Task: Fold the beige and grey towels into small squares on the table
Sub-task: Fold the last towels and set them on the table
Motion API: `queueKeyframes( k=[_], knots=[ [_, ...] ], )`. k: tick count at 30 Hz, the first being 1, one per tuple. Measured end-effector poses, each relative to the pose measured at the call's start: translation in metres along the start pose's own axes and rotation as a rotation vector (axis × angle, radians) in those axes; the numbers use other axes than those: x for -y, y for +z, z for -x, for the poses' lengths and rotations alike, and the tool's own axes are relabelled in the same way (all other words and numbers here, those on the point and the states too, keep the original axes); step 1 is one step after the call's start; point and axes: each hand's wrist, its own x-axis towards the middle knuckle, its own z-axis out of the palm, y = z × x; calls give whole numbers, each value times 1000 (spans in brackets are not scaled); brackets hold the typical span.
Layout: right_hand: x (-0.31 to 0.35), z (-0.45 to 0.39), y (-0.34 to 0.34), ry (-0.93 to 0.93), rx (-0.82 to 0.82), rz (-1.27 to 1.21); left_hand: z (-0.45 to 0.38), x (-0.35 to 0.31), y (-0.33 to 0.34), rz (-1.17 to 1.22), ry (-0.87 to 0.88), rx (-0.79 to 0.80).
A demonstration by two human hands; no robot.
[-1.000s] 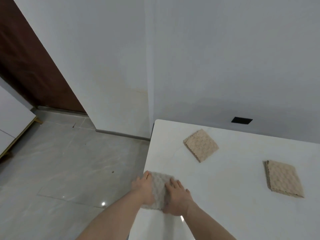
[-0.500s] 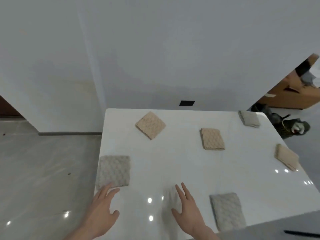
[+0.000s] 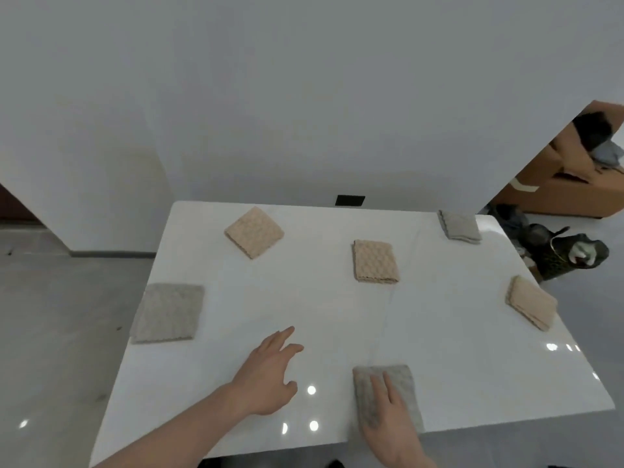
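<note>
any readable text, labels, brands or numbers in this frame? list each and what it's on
None readable.
Folded towels, such as the beige towel and the grey towel under the right hand: woven pattern only, no tag in view.
Cardboard box: a pale tape strip, no print legible.
Black wall plate: blank.
White table: no markings.

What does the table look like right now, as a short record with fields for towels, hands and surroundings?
table: white top
beige towels: three folded, far left, centre, right edge
grey towels: three folded, left edge, far right corner, near edge
left hand: open, above bare table
right hand: fingers flat on the near grey towel
surroundings: cardboard box on floor at right
</note>
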Motion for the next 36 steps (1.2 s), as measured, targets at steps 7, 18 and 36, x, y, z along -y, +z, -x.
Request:
queueKeyframes(
  k=[7,18,36],
  knots=[
    [-78,-16,-17,-112,64,128,14,-79,71,97,-151,-33],
    [-91,-36,-13,-51,328,209,33,-100,121,63,-222,25],
    [-121,-37,-30,-176,411,332,-52,-144,171,-230,-62,322]
  ],
)
